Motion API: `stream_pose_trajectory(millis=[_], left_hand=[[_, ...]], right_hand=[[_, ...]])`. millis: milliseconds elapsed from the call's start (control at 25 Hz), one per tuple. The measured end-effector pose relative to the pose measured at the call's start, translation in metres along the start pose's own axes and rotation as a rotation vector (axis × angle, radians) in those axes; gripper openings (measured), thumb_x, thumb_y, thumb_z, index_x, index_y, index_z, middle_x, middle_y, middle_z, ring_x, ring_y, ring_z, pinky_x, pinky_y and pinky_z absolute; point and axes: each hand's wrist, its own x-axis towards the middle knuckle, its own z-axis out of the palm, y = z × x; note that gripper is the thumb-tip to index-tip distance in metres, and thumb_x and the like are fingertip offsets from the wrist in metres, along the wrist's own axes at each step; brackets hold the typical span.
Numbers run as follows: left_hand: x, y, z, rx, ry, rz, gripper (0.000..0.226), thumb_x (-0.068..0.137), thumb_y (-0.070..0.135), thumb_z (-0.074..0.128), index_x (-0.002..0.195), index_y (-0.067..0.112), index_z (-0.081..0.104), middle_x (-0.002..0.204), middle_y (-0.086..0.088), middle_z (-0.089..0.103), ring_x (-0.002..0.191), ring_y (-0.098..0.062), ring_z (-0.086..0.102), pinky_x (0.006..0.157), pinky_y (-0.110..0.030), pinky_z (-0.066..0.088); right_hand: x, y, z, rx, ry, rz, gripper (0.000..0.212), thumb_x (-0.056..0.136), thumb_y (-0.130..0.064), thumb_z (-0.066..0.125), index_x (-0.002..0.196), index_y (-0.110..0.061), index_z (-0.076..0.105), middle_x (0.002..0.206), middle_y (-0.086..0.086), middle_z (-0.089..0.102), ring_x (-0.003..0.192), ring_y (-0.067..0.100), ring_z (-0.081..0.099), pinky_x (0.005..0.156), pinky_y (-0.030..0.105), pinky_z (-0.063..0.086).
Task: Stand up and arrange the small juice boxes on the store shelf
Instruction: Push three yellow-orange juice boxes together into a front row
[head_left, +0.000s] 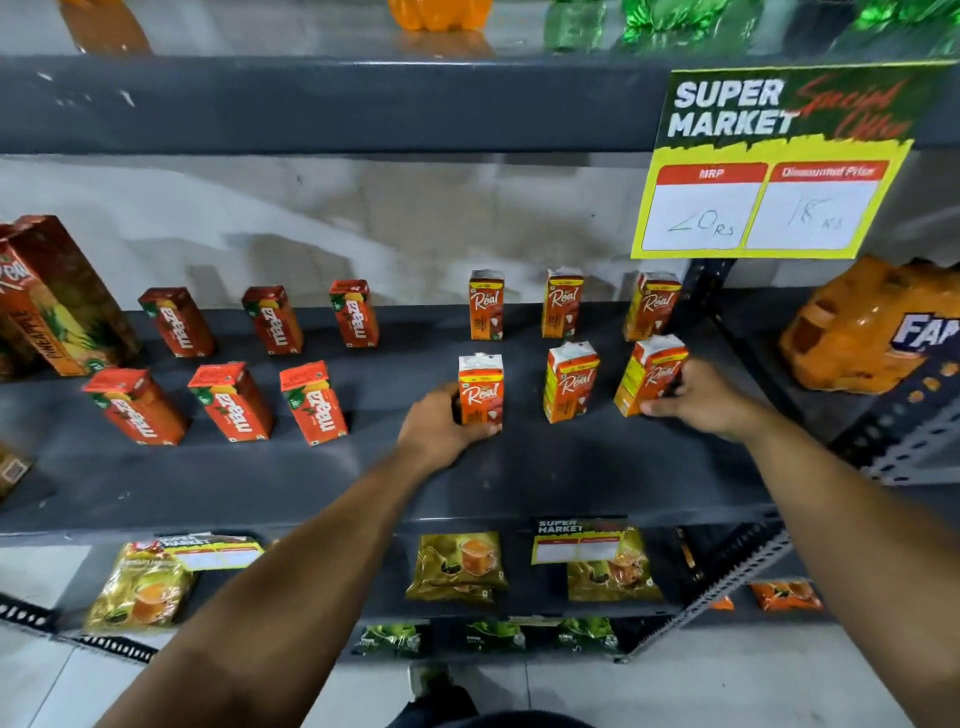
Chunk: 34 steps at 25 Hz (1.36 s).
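Tall pineapple carton (49, 306): kept at the far left of the grey shelf (571, 467), apart from the small boxes, so the sizes are not mixed.
Maaza boxes (231, 400): six are stood upright in two rows of three, labels turned outward, evidently so the brand can be read from the aisle.
Left hand (441, 423): closed around the base of the front-left Real box (480, 387), which is held upright on the shelf, thumb in front and fingers behind (a grip low down, judged to steady it while it is squared up).
Middle Real box (570, 382): left standing free between the two held boxes; three more are lined behind it.
Right hand (696, 397): wrapped on the front-right Real box (649, 374), which leans slightly, probably being aligned with its row.
Price sign (769, 166): hung from the shelf above, over the Real boxes.
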Motion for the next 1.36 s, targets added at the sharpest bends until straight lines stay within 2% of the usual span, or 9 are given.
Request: stream_pose_trajectory(millis=[120,280,520,560,640,760,920,1080,1360], left_hand=[[0.015,0.010,0.015,0.021,-0.071,0.019,0.054,0.066,0.040,0.084,0.113,0.026,0.060,0.109,0.003,0.069,0.097,-0.013,0.062,0.080,-0.025,0.043],[0.030,0.019,0.030,0.024,-0.124,0.044,0.067,0.067,0.037,0.084,0.126,0.022,0.056,0.121,-0.002,0.066,0.110,-0.018,0.060,0.095,-0.035,0.047],[0.037,0.022,0.037,0.000,-0.141,0.079,0.070,0.063,0.041,0.086,0.125,0.026,0.056,0.120,0.000,0.067,0.110,-0.017,0.061,0.090,-0.029,0.045],[0.038,0.023,0.038,-0.013,-0.143,0.071,0.074,0.061,0.041,0.087,0.126,0.026,0.055,0.121,0.000,0.066,0.111,-0.017,0.060,0.093,-0.031,0.045],[0.037,0.024,0.040,-0.023,-0.146,0.058,0.081,0.057,0.044,0.088,0.128,0.025,0.054,0.123,0.000,0.065,0.115,-0.018,0.058,0.100,-0.038,0.045],[0.030,0.023,0.045,-0.042,-0.167,0.070,0.080,0.056,0.043,0.088,0.127,0.027,0.055,0.122,0.003,0.065,0.115,-0.015,0.058,0.102,-0.044,0.045],[0.011,0.025,0.053,-0.058,-0.188,0.102,0.074,0.056,0.044,0.087,0.122,0.032,0.058,0.118,0.006,0.067,0.108,-0.009,0.061,0.100,-0.040,0.047],[-0.014,0.027,0.062,-0.025,-0.188,0.129,0.071,0.057,0.049,0.085,0.121,0.033,0.059,0.120,0.006,0.066,0.111,-0.011,0.060,0.100,-0.035,0.046],[-0.037,0.030,0.072,0.063,-0.134,0.039,0.063,0.060,0.056,0.080,0.116,0.035,0.059,0.114,0.007,0.065,0.109,-0.015,0.058,0.096,-0.040,0.048]], right_hand=[[0.013,-0.013,0.005,-0.101,-0.069,-0.025,0.041,0.068,-0.014,0.084,0.102,-0.026,0.065,0.108,0.000,0.071,0.102,0.017,0.064,0.098,0.043,0.046],[0.024,-0.026,0.019,-0.137,-0.173,-0.062,0.056,0.067,-0.016,0.085,0.117,-0.026,0.061,0.108,-0.008,0.066,0.104,0.012,0.059,0.094,0.033,0.042],[0.023,-0.023,0.035,-0.100,-0.206,-0.042,0.064,0.064,-0.019,0.087,0.118,-0.033,0.057,0.104,-0.015,0.064,0.096,0.004,0.058,0.079,0.020,0.041],[0.020,-0.021,0.038,-0.121,-0.190,-0.032,0.065,0.062,-0.023,0.088,0.119,-0.033,0.058,0.107,-0.013,0.065,0.094,0.002,0.057,0.079,0.020,0.042],[0.012,-0.016,0.044,-0.160,-0.130,-0.031,0.070,0.057,-0.033,0.090,0.119,-0.034,0.058,0.117,-0.008,0.066,0.103,0.009,0.059,0.094,0.032,0.045],[-0.009,-0.009,0.050,-0.122,-0.056,-0.103,0.073,0.048,-0.041,0.091,0.114,-0.044,0.058,0.119,-0.010,0.065,0.116,0.013,0.056,0.107,0.042,0.039],[-0.037,0.003,0.051,-0.006,-0.059,-0.121,0.063,0.047,-0.032,0.093,0.096,-0.053,0.060,0.105,-0.019,0.066,0.100,-0.004,0.061,0.093,0.030,0.048],[-0.059,0.011,0.051,-0.016,-0.014,-0.113,0.051,0.050,-0.022,0.093,0.084,-0.049,0.066,0.091,-0.019,0.070,0.086,-0.006,0.065,0.080,0.022,0.052],[-0.076,0.008,0.051,-0.050,-0.062,-0.107,0.040,0.061,-0.020,0.089,0.084,-0.042,0.064,0.087,-0.022,0.068,0.078,-0.016,0.060,0.070,0.011,0.043]])
